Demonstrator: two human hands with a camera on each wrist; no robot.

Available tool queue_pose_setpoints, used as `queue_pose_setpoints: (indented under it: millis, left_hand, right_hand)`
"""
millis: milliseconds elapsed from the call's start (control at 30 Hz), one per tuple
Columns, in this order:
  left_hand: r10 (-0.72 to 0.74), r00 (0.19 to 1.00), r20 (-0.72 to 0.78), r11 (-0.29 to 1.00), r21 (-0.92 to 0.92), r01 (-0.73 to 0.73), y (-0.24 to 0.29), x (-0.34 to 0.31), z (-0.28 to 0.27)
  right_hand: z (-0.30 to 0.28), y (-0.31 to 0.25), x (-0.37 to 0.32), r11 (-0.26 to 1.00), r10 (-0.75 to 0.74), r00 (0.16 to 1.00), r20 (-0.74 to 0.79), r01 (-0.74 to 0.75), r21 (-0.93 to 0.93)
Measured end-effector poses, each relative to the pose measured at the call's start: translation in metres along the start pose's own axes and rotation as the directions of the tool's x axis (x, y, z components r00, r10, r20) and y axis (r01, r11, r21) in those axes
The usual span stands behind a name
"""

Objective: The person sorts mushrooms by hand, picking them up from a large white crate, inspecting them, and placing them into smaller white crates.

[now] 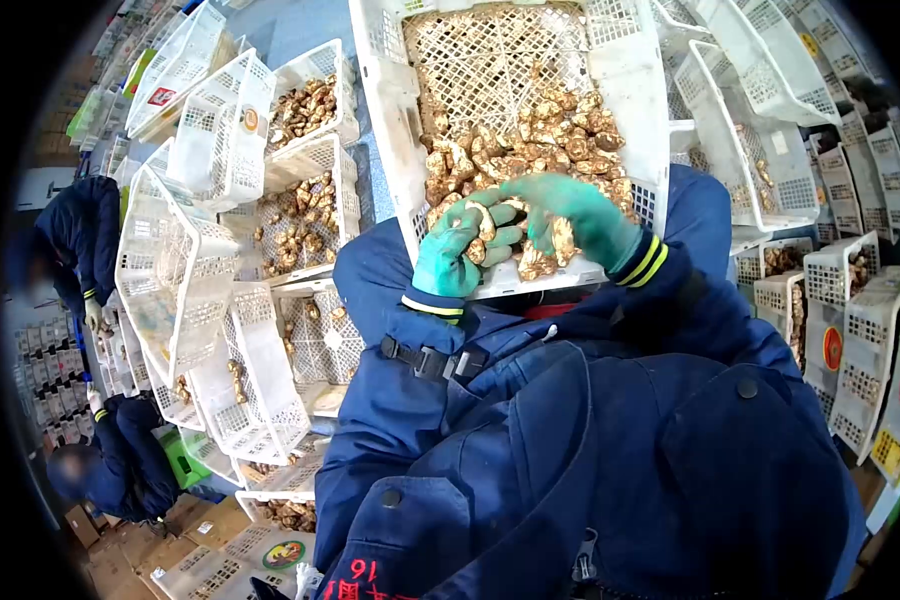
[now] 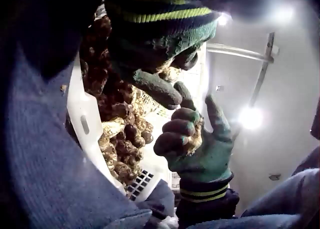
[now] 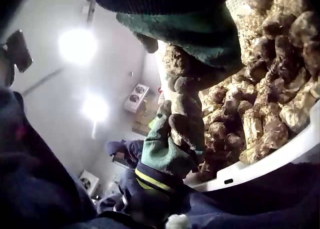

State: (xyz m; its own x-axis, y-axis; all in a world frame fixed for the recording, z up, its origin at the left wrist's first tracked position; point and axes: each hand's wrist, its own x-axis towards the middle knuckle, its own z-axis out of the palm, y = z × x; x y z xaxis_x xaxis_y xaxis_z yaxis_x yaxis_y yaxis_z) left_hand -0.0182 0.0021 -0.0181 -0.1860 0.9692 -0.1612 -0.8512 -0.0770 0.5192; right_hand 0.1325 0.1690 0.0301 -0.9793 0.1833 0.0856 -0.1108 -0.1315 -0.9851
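Above the near edge of a white perforated plastic crate [image 1: 394,120], the green-gloved left hand [image 1: 454,246] clamps one stubby brown-cream mushroom [image 1: 486,224]; the green-gloved right hand [image 1: 584,213] grips a second mushroom [image 1: 563,238].

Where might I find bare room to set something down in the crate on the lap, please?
The far part of the crate shows bare mesh floor, bordered by the side walls and, on the near side, by the heaped mushrooms. The near part is crowded with them, the left grip and the right grip.
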Motion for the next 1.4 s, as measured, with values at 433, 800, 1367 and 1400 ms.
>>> queue_pose_setpoints:
  millis: [433,800,1367,1400]
  left_hand:
    - [0.129,0.983,-0.134,0.695,0.719,0.007,-0.011,-0.011,0.038]
    - [-0.048,0.952,-0.302,0.928,0.338,0.154,-0.001,-0.002,0.041]
    - [-0.096,0.989,-0.113,0.994,-0.058,0.09,-0.004,-0.005,0.033]
    - [-0.088,0.986,-0.144,0.994,-0.076,0.078,-0.008,-0.003,0.045]
  right_hand:
    - [0.014,0.003,0.004,0.681,0.651,0.748,0.13,-0.651,0.336]
    - [-0.05,-0.037,-0.036,0.873,-0.212,0.977,-0.019,0.181,-0.453]
    - [-0.084,-0.11,-0.123,0.943,0.328,0.748,-0.577,-0.298,0.15]
    - [-0.074,-0.098,-0.099,0.917,0.133,0.926,-0.354,-0.25,-0.31]
